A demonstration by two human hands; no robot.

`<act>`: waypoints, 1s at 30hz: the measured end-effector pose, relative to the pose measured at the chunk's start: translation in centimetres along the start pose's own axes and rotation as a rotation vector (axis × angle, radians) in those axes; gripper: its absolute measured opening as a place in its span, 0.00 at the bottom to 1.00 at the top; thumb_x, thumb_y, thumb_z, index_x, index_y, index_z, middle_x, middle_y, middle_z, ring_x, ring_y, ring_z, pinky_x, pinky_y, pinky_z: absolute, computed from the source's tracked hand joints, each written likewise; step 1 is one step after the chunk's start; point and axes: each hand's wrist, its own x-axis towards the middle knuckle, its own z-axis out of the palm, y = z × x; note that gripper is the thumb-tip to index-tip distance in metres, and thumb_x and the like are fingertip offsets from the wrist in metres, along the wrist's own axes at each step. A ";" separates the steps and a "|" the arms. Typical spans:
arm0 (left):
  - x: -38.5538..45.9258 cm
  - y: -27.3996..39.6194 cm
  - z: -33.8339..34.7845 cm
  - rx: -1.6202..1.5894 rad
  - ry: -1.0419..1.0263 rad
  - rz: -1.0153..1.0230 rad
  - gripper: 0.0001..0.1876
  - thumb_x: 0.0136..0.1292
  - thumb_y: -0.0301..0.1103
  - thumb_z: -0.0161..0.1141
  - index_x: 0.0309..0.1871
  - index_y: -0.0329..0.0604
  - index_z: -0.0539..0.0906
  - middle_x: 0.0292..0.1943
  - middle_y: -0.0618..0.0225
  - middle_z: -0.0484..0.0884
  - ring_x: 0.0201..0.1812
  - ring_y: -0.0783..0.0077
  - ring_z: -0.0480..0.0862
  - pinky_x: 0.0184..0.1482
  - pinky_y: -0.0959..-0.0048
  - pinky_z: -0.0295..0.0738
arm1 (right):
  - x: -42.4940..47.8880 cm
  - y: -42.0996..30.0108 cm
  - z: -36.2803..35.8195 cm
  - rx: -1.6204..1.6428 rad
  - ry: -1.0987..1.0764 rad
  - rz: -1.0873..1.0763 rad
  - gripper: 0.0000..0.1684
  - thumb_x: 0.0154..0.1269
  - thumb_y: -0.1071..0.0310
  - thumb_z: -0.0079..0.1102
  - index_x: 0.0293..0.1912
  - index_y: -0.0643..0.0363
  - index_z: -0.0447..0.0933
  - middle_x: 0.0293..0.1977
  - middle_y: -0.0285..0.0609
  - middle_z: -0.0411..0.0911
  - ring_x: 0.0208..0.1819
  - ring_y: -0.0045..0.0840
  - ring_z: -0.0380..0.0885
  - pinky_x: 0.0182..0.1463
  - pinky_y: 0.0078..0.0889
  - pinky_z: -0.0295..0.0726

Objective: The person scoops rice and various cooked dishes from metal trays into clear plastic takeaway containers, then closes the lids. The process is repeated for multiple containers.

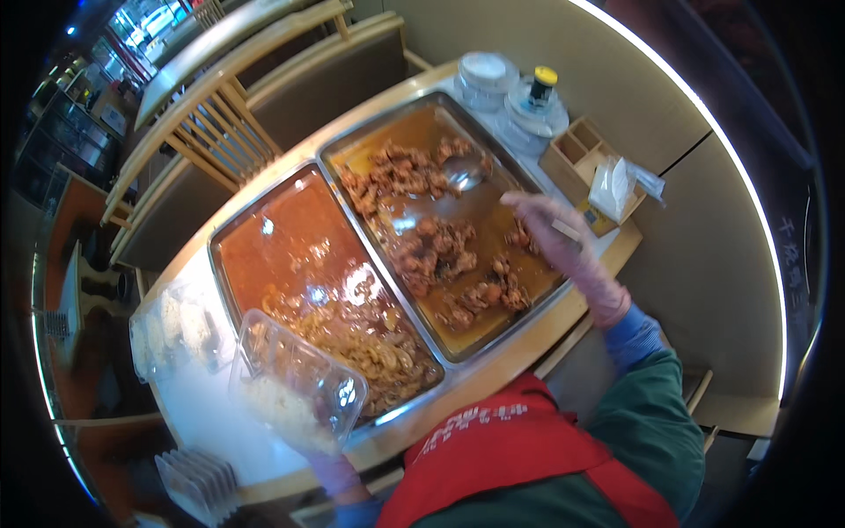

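Note:
My left hand (322, 443) grips a clear plastic container (348, 391) from below, mostly hidden behind it. White rice (280, 406) lies in its near part. The container is tilted over the lower left corner of a metal tray (216, 254), which holds sliced meat and onions in reddish sauce. Over the right side of a second metal tray (462, 362), my right hand (544, 224) is closed round the handle of a metal serving spoon (465, 173). The spoon's bowl is beside pieces of browned meat (403, 168) in brown sauce.
More clear containers with rice (173, 323) stand at the table's left, and stacked clear plastic pieces (198, 482) at its near left corner. Round lidded tubs (488, 76), a yellow-capped jar (544, 84) and a wooden caddy (577, 148) with a tissue pack (612, 188) line the far right side.

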 end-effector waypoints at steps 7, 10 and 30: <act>-1.9 4.2 5.3 0.996 -0.206 0.329 0.33 0.63 0.28 0.48 0.71 0.40 0.50 0.68 0.59 0.58 0.67 0.64 0.62 0.66 0.64 0.58 | -0.6 10.6 -4.3 0.148 -0.164 0.295 0.09 0.64 0.74 0.55 0.44 0.59 0.79 0.33 0.39 0.80 0.32 0.16 0.76 0.37 0.18 0.75; -1.9 5.5 6.5 1.154 -0.267 0.364 0.32 0.63 0.28 0.47 0.71 0.40 0.51 0.68 0.58 0.59 0.67 0.64 0.62 0.65 0.65 0.60 | 0.5 10.7 -4.0 0.028 -0.254 0.118 0.10 0.63 0.76 0.55 0.44 0.60 0.79 0.32 0.40 0.79 0.32 0.20 0.77 0.36 0.19 0.74; -2.9 4.4 6.1 -0.252 0.007 -0.240 0.31 0.66 0.37 0.42 0.72 0.48 0.48 0.70 0.59 0.55 0.66 0.64 0.63 0.57 0.63 0.70 | 5.3 7.6 -3.0 0.174 -0.349 0.643 0.12 0.65 0.66 0.50 0.37 0.60 0.80 0.27 0.37 0.80 0.29 0.15 0.77 0.32 0.17 0.74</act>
